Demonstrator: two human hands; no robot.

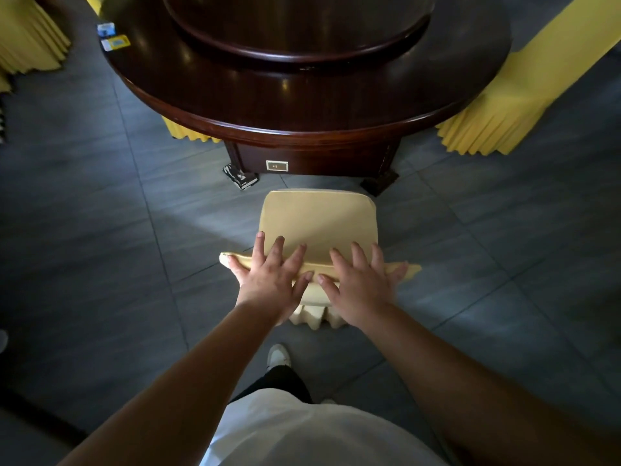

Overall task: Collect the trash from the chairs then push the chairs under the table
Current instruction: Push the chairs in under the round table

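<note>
A chair in a yellow cover stands in front of me, its bare seat facing the round dark wooden table. Both of my hands lie on the top of its backrest. My left hand rests there with fingers spread and pointing over the edge toward the seat. My right hand lies beside it, fingers straight as well. The seat's front edge sits just short of the table's base. No trash shows on this seat.
Two small packets, a blue one and a yellow one, lie at the table's far left edge. Other yellow-covered chairs stand at the right, far left and behind the table. A lazy Susan tops the table. Grey tiled floor surrounds it.
</note>
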